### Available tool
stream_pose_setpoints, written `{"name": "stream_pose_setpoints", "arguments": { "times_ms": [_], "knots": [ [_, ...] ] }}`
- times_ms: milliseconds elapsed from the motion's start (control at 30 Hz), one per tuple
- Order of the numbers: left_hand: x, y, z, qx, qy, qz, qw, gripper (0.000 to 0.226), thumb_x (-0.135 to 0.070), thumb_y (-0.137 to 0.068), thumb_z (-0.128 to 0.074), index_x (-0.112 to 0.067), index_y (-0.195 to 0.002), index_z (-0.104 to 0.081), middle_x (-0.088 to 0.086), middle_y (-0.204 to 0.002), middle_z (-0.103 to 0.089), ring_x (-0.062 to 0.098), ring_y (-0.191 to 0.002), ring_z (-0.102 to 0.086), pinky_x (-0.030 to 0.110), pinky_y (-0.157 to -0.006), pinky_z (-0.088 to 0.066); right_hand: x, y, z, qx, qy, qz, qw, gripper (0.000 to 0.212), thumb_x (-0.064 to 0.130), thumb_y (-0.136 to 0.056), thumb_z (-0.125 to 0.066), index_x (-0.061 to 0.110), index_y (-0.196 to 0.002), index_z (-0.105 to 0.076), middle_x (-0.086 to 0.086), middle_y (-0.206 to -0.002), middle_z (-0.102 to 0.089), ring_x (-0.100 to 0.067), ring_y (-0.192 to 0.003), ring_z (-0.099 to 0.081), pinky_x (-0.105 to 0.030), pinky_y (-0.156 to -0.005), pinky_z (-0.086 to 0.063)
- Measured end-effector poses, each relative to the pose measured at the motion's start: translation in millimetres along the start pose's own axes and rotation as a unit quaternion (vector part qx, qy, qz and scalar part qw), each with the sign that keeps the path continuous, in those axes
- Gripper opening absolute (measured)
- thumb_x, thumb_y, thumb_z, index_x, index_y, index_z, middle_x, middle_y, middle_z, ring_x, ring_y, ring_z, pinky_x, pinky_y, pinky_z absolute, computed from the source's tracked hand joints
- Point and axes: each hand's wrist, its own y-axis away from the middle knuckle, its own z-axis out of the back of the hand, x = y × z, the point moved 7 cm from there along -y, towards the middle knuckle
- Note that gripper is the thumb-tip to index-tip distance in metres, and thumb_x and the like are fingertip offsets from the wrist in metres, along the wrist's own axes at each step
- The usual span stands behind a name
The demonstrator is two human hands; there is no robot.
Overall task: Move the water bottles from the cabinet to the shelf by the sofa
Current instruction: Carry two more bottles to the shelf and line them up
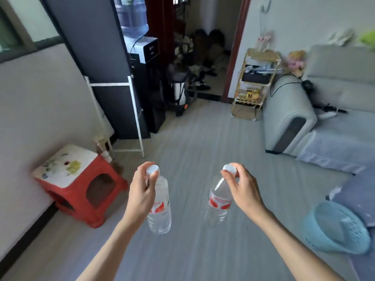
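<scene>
While carried, bottles (160, 207) water-filled.

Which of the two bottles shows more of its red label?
The bottle in the right hand, right bottle: its label faces the camera, while the left hand partly hides the left bottle label.

Red stool (81, 187) left; blue basket (334, 228) right; water dispenser (142, 57) behind.

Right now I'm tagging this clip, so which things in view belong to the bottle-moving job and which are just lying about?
Part of the job:
- left hand holding left bottle by its neck
- right hand holding right bottle likewise
- gold shelf beside the sofa

Lying about:
- red stool
- blue basket
- water dispenser
</scene>
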Motion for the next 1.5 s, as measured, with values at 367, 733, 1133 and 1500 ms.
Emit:
{"name": "stream_pose_setpoints", "arguments": {
  "times_ms": [367,733,1133,1500],
  "knots": [
    [-42.8,-187.6,-191.0,0.091,0.028,-0.022,0.995,0.011,-0.026,-0.094,-0.044,-0.029,-0.104,-0.048,-0.001,-0.107,-0.058,0.014,-0.098,-0.053,0.013,-0.076,-0.036,-98.0,-189.8,40.5,-0.064,0.026,-0.06,0.996,0.034,0.031,-0.084,-0.061,0.004,-0.104,-0.057,-0.011,-0.096,-0.066,-0.029,-0.085,-0.059,-0.032,-0.075,-0.043],
    [-105.9,-370.5,-346.6,0.112,0.031,-0.058,0.992,0.012,-0.03,-0.093,-0.044,-0.028,-0.104,-0.047,-0.005,-0.102,-0.057,0.004,-0.093,-0.053,0.014,-0.074,-0.038,-166.2,-415.8,86.6,-0.089,0.047,-0.024,0.995,0.033,0.032,-0.083,-0.061,0.005,-0.103,-0.058,-0.01,-0.093,-0.067,-0.028,-0.083,-0.06,-0.026,-0.072,-0.039],
    [-119.8,-622.3,-506.3,0.135,0.042,-0.081,0.987,0.028,-0.035,-0.089,-0.044,-0.017,-0.109,-0.052,-0.002,-0.1,-0.057,0.015,-0.091,-0.053,0.025,-0.074,-0.039,-234.1,-695.8,96.8,-0.096,0.059,-0.007,0.994,0.036,0.035,-0.086,-0.055,0.007,-0.108,-0.056,-0.007,-0.093,-0.064,-0.022,-0.081,-0.058,-0.036,-0.073,-0.049],
    [-152.2,-817.0,-647.7,0.193,0.06,-0.081,0.976,0.021,-0.034,-0.09,-0.049,-0.022,-0.107,-0.053,-0.016,-0.095,-0.058,0.001,-0.088,-0.055,0.014,-0.075,-0.042,-308.0,-892.3,117.0,-0.106,0.087,-0.055,0.989,0.03,0.031,-0.086,-0.056,0.007,-0.105,-0.056,0.003,-0.085,-0.055,-0.016,-0.076,-0.053,-0.021,-0.063,-0.039]
  ]
}}
